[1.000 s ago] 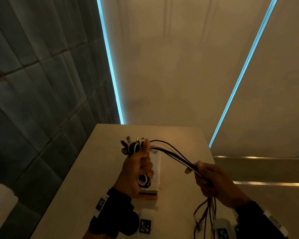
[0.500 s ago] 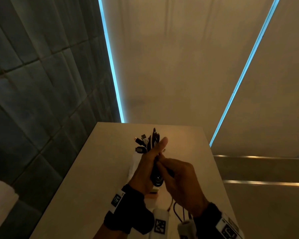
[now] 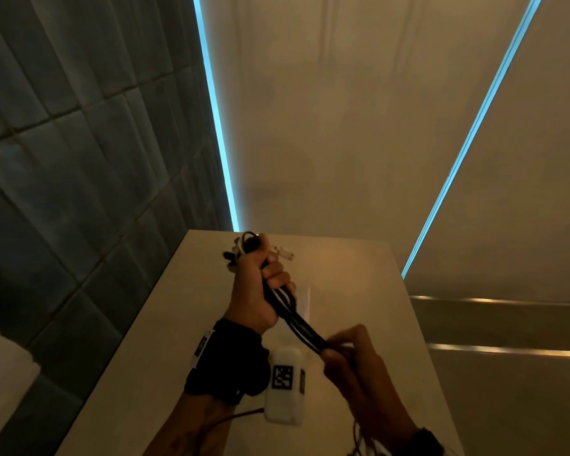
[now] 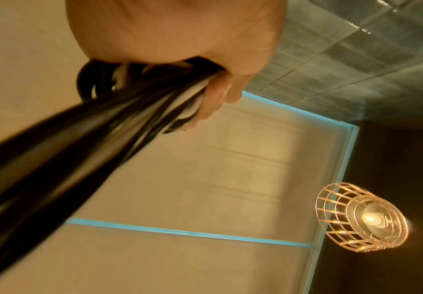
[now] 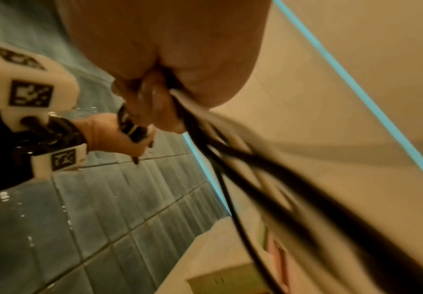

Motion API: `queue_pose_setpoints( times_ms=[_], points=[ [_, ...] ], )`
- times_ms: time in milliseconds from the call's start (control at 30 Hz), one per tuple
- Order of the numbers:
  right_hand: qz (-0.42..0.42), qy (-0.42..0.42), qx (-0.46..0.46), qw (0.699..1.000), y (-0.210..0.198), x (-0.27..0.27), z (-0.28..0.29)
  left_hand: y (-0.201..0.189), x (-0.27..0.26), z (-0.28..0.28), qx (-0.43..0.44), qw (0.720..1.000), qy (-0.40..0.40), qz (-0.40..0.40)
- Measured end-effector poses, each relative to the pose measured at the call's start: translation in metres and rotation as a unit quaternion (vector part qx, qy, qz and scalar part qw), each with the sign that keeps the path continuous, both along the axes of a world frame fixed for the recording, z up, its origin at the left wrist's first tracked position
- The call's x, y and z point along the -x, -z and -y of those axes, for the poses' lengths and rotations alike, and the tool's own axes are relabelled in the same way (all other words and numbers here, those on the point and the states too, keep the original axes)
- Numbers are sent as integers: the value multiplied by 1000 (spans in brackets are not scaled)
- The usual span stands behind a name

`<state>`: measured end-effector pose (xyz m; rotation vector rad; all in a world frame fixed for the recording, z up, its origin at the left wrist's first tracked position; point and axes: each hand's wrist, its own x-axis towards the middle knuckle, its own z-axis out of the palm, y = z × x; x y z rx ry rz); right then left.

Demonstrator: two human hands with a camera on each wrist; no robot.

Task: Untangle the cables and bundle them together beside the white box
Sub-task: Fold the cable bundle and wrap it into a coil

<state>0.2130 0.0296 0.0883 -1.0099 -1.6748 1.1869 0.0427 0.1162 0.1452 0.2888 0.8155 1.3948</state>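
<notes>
Left hand (image 3: 255,284) clenches cables (image 3: 297,319) near plug ends; bundle runs diagonally down-right, plugs up-left; right hand (image 3: 352,360) grips lower stretch.

left hand (image 4: 177,37) grips blurred black-and-white cables (image 4: 84,135) | caged lamp (image 4: 361,216) lit at lower right

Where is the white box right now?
In the head view, the flat white box lies mid-table, mostly hidden behind the left hand gripping the black-and-white cables.

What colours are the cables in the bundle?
Mostly black with some white strands, clearest in the left wrist view: cables.
</notes>
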Motion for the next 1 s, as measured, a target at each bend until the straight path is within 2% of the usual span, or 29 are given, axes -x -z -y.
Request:
queue_pose_setpoints(
  times_ms=[67, 133, 200, 267, 300, 333, 400, 433, 500, 600, 667, 767, 867, 933, 1000],
  points=[
    [-21, -14, 42, 999, 16, -19, 4, -2, 1, -1, -19, 1000, 3, -7],
    [9, -66, 93, 993, 32, -36, 4, -2, 0, -1, -40, 999, 12, -22],
    [83, -79, 83, 990, 47, -62, 5, -2, 1, 1, -58, 998, 9, -24],
    [168, -122, 101, 973, 61, -85, -1, -4, 6, 3, -83, 996, -3, -21],
    [239, -100, 78, 963, 60, -91, -9, -7, 7, 4, -97, 995, 1, -26],
    [243, -54, 46, 967, 51, -89, -13, -9, 6, 5, -107, 993, 13, -37],
    [138, -2, 32, 990, 25, -66, -21, -10, -7, 8, -116, 990, 43, -61],
    [75, -24, 49, 996, 10, -46, -24, -10, -17, 9, -119, 989, 52, -71],
    [0, -81, 79, 994, -1, -8, -25, -12, -30, 9, -128, 985, 55, -98],
    [-98, -76, 120, 985, 4, 23, -18, -16, -24, 5, -124, 976, 51, -171],
    [-141, -82, 163, 973, 14, 23, -15, -19, -12, 5, -95, 979, 64, -166],
    [-128, -107, 215, 962, 23, 21, -16, -18, -3, 8, -44, 994, 64, -71],
    [-60, -142, 259, 953, 26, 11, -20, -11, 4, 8, -15, 999, 48, 16],
    [8, -159, 287, 945, 27, -6, -25, -8, 14, 8, -21, 997, 75, 24],
    [58, -165, 292, 940, 29, -33, -31, -6, 24, 10, -45, 992, 115, -20]
  ],
)
